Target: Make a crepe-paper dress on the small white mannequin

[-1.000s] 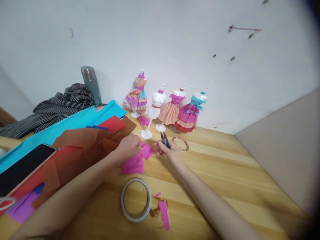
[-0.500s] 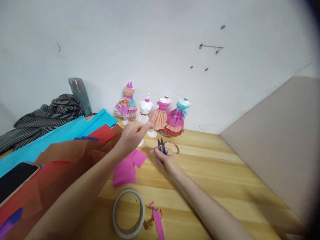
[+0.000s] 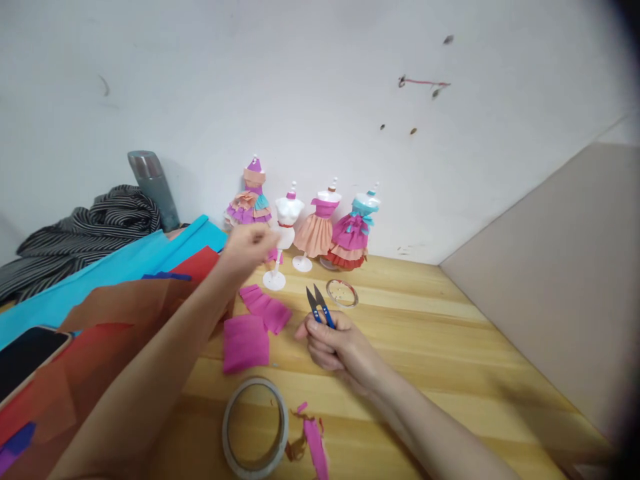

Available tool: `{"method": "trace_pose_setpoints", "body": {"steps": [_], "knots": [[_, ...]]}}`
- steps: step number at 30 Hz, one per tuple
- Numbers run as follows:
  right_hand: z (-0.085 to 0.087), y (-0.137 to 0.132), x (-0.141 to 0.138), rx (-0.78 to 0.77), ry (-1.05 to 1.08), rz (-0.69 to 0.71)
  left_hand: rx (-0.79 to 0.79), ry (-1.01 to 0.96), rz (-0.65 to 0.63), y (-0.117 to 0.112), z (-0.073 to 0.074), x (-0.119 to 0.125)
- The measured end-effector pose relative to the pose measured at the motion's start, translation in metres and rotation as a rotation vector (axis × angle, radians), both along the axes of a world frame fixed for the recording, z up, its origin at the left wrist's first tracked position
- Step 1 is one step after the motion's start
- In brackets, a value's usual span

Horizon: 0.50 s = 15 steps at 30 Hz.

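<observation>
My right hand (image 3: 333,343) is closed round blue-handled thread snips (image 3: 320,308), whose blades point up and are apart. Blurred by motion, my left hand (image 3: 249,248) has its fingers curled together; what they hold, if anything, cannot be made out. A bit of pink (image 3: 273,256) shows just under its fingertips, held or lying behind. Close by stands a small white dress form (image 3: 289,212) with a pink neck band and a red waist band. Pink crepe paper pieces (image 3: 246,343) lie on the table between my forearms.
Dressed mini forms (image 3: 315,233) stand along the wall. A ring-shaped dish (image 3: 343,293) lies past the snips. Nearer are a tape roll (image 3: 227,430) and pink scraps (image 3: 314,443). Coloured crepe sheets (image 3: 115,303), a phone (image 3: 30,360), striped cloth (image 3: 90,223) and a flask (image 3: 154,187) fill the left.
My left hand has moved left, uncovering the white form's stand. The snips have come slightly nearer to me, and more of their blades shows. The view has shifted a little.
</observation>
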State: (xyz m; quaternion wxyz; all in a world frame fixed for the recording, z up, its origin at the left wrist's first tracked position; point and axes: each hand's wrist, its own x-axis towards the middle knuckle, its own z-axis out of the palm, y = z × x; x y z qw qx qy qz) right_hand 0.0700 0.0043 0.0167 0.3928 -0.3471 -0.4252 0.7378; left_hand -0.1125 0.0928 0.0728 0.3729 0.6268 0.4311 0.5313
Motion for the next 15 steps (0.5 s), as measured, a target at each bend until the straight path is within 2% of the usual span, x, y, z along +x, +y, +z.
{"method": "trace_pose_setpoints", "body": {"steps": [2,4,9,12,15], "knots": [[0.0,-0.003,-0.001,-0.017,0.012,0.015,-0.058,-0.196,0.022,0.0,0.007,-0.009],[-0.002,-0.004,-0.003,-0.009,0.005,0.029,-0.08,-0.222,-0.013,-0.004,0.007,-0.009],[-0.003,0.001,0.002,0.122,-0.09,-0.038,-0.046,0.052,-0.225,-0.019,-0.003,0.011],[-0.001,0.006,0.008,0.173,-0.111,-0.094,-0.062,0.126,-0.374,-0.023,-0.004,0.015],[-0.002,0.008,0.009,0.171,-0.113,-0.097,-0.029,0.214,-0.375,-0.024,-0.001,0.012]]}}
